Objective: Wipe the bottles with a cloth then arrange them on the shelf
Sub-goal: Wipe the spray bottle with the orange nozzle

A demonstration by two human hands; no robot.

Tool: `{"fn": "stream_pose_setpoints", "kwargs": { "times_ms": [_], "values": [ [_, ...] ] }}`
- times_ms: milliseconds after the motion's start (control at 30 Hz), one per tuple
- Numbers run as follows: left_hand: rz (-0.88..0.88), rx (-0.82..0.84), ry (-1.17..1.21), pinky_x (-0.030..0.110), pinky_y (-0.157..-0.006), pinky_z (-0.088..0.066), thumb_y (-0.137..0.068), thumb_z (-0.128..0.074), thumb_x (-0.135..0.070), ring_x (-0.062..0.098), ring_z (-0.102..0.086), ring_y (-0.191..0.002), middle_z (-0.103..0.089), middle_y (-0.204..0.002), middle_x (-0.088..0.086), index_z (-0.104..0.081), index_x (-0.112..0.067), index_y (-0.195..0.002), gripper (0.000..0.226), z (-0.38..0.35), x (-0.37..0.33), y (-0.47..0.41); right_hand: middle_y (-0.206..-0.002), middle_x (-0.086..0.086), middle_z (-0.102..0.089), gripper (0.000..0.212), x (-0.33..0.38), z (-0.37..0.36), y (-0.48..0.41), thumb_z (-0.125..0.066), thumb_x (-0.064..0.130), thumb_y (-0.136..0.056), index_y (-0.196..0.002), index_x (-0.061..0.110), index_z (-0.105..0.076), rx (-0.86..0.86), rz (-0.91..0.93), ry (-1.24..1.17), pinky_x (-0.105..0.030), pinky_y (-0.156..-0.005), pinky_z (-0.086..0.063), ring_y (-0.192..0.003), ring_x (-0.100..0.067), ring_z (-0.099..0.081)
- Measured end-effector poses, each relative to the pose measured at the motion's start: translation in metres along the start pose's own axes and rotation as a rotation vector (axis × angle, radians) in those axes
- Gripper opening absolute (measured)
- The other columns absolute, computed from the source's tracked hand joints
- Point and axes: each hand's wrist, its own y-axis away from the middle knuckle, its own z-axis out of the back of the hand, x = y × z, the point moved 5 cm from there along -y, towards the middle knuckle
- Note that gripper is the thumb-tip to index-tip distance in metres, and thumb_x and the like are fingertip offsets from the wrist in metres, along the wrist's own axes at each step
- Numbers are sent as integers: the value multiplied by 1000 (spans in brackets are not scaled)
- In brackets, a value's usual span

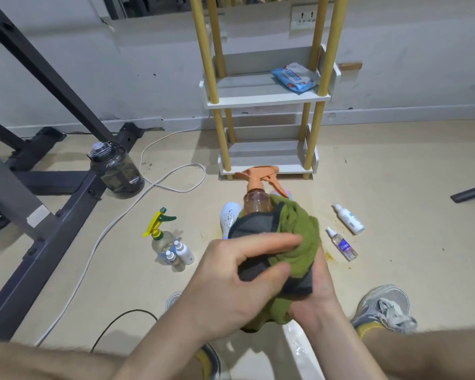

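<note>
Above the floor [395, 174], facing the shelf [263, 101]: orange spray bottle [258, 198] held with its nozzle toward the shelf, body wrapped in green-and-grey cloth [299, 231]. Left hand [239, 278] pinches the cloth against the bottle with thumb and forefinger. Right hand [316, 294] grips the wrapped base from beneath, fingers hidden. Yellow-trigger sprayer [159, 231] stands on the floor at left.

No text, brand or number is legible. Printed labels are present but too small or blurred to read:
- a blue label on the small spray bottle [344, 246] lying on the right;
- blue print on the white bottle [349, 219] just beyond it;
- red and blue print on the wipes packet [295, 76] on the far shelf [258, 101].
</note>
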Motion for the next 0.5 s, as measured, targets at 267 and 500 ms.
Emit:
{"fn": "stream_pose_setpoints", "kwargs": {
  "times_ms": [267,500],
  "values": [
    [467,-84,197,23,-78,-54,-70,-85,-48,7,-69,-87,-71,-108,1,-62,-18,-119,62,20,51,-6,-103,-18,-74,67,13,7,-6,-101,30,-39,-99,8,-79,86,123,54,-38,-71,-62,-87,-29,-74],
    [418,38,303,29,-80,-56,-69,-83,-29,9,-69,-101,-72,-113,-10,-58,-22,-126,63,22,52,-2,-96,-11,-77,24,35,-11,-2,-62,-2,-92,-105,13,-74,-247,505,557,-36,-74,-58,-78,-21,-69]
  ]
}}
